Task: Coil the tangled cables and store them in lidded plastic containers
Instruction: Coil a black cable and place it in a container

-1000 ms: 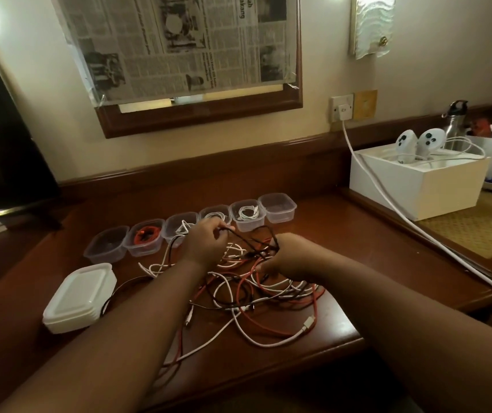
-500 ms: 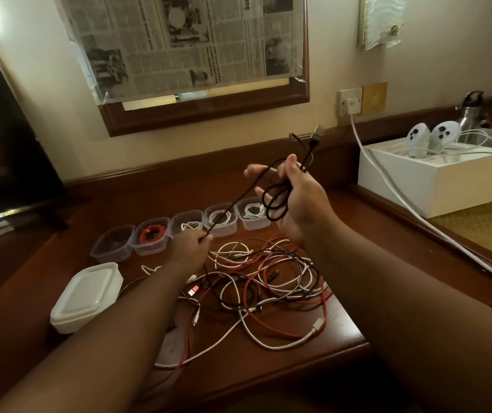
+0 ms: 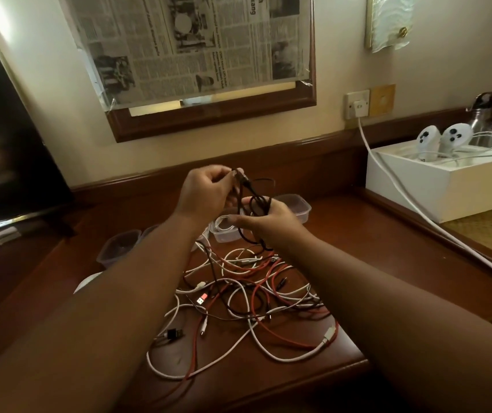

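Note:
I hold a black cable (image 3: 255, 201) in the air above the desk with both hands. My left hand (image 3: 206, 189) pinches its upper end near the plug. My right hand (image 3: 264, 223) grips the looped bundle lower down. Below them a tangle of white, red and black cables (image 3: 253, 296) lies on the wooden desk (image 3: 388, 263). Behind my arms stands a row of small clear plastic containers: an empty one (image 3: 294, 208) at the right, one with a white cable (image 3: 224, 231), and another (image 3: 118, 245) at the left. My arms hide the others.
A white box (image 3: 447, 186) with two white controllers (image 3: 441, 140) stands at the right, and a thick white cord (image 3: 403, 201) runs from the wall socket past it. A dark screen (image 3: 3, 156) fills the left. A white lid (image 3: 88, 283) peeks out under my left forearm.
My left hand rose from the pile to the top of the black cable. My right hand came down a little with the bundle. The view shifted.

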Motion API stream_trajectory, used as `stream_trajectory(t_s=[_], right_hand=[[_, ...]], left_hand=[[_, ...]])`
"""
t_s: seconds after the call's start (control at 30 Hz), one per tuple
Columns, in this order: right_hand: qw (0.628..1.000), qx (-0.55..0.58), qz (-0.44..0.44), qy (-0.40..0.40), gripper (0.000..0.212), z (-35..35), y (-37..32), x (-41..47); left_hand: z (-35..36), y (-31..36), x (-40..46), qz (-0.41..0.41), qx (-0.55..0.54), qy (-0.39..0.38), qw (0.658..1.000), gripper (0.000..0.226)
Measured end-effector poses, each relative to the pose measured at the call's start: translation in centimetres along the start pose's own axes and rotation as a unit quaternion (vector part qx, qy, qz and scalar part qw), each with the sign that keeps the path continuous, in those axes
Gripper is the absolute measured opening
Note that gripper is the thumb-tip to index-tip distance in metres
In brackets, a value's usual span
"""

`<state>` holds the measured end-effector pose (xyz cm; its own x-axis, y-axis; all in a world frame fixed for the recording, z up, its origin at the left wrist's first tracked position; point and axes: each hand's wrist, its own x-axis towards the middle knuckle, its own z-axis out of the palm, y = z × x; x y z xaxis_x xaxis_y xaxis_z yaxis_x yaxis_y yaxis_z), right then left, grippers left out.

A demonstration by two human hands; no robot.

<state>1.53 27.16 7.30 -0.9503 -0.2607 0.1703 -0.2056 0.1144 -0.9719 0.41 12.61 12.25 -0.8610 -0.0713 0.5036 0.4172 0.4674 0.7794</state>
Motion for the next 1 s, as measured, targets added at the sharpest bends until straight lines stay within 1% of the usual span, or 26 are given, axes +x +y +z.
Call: stream_trajectory(t_s=[0.07, 0.1, 0.17, 0.23, 0.27, 0.33, 0.4, 0.43, 0.5, 0.53, 0.6, 0.7, 0.77, 0.8, 0.87, 0.93, 0.97, 1.0], right_hand=[[1.000, -0.004, -0.016, -0.004, 0.015, 0.5, -0.7, -0.1], [1.000, 0.002, -0.017, 0.009, 0.006, 0.7, -1.1, -0.2], [0.999, 0.021, -0.015, 0.040, 0.012, 0.8, -1.7, -0.5], [0.996, 0.062, -0.014, 0.064, 0.018, 0.8, -2.3, -0.8], [0.992, 0.098, -0.011, 0.075, 0.019, 0.7, -2.7, -1.2], [0.978, 0.193, -0.006, 0.081, 0.018, 0.1, -3.7, -2.0], [0.965, 0.251, -0.023, 0.069, 0.018, -0.7, -4.2, -2.3], [0.965, 0.255, -0.035, 0.060, 0.019, -1.1, -4.3, -2.4], [0.969, 0.235, -0.059, 0.040, 0.021, -1.7, -4.4, -2.6], [0.974, 0.215, -0.069, 0.031, 0.022, -2.1, -4.4, -2.9], [0.985, 0.156, -0.068, 0.011, 0.022, -2.9, -4.3, -3.4], [0.998, 0.014, -0.029, -0.052, 0.016, -3.5, -4.1, -4.5], [0.989, -0.087, -0.019, -0.116, 0.012, -3.5, -4.2, -5.5], [0.979, -0.119, -0.009, -0.163, 0.013, -3.4, -4.4, -6.3], [0.942, -0.191, 0.016, -0.276, 0.024, -3.1, -5.0, -7.8], [0.890, -0.235, 0.038, -0.388, 0.042, -2.9, -5.4, -9.1], [0.874, -0.248, 0.051, -0.416, 0.051, -2.8, -5.6, -9.6], [0.865, -0.264, 0.061, -0.422, 0.061, -2.7, -5.8, -10.1]], left_hand=[[0.1, 1.3, -0.2, -0.006, -0.044, -0.007, 0.999, 0.009], [0.0, 1.6, -0.3, -0.015, -0.063, -0.007, 0.998, 0.007], [0.0, 1.4, -0.7, -0.045, -0.121, 0.001, 0.992, 0.005], [0.0, 0.4, -1.2, -0.067, -0.165, -0.005, 0.984, 0.012], [0.0, -0.2, -1.6, -0.076, -0.165, -0.029, 0.983, 0.017], [0.2, -1.3, -2.7, -0.095, -0.135, -0.123, 0.979, 0.020], [0.3, -2.1, -4.0, -0.098, -0.062, -0.216, 0.969, 0.017], [0.3, -2.5, -4.5, -0.091, -0.019, -0.241, 0.966, 0.015], [0.1, -3.2, -5.2, -0.081, 0.038, -0.255, 0.963, 0.021], [-0.1, -3.5, -5.5, -0.092, 0.045, -0.249, 0.963, 0.026], [-1.0, -4.0, -5.7, -0.132, 0.024, -0.233, 0.963, 0.028], [-2.5, -4.3, -5.6, -0.209, 0.008, -0.192, 0.959, 0.025], [-3.4, -3.8, -5.8, -0.248, -0.026, -0.166, 0.954, 0.021], [-3.8, -3.2, -6.0, -0.262, -0.057, -0.160, 0.950, 0.020], [-4.5, -1.8, -6.5, -0.272, -0.129, -0.166, 0.939, 0.020], [-5.0, -0.3, -7.1, -0.283, -0.199, -0.171, 0.923, 0.015], [-5.1, 0.4, -7.4, -0.293, -0.219, -0.168, 0.915, 0.014], [-5.0, 1.0, -7.7, -0.305, -0.227, -0.166, 0.910, 0.017]])
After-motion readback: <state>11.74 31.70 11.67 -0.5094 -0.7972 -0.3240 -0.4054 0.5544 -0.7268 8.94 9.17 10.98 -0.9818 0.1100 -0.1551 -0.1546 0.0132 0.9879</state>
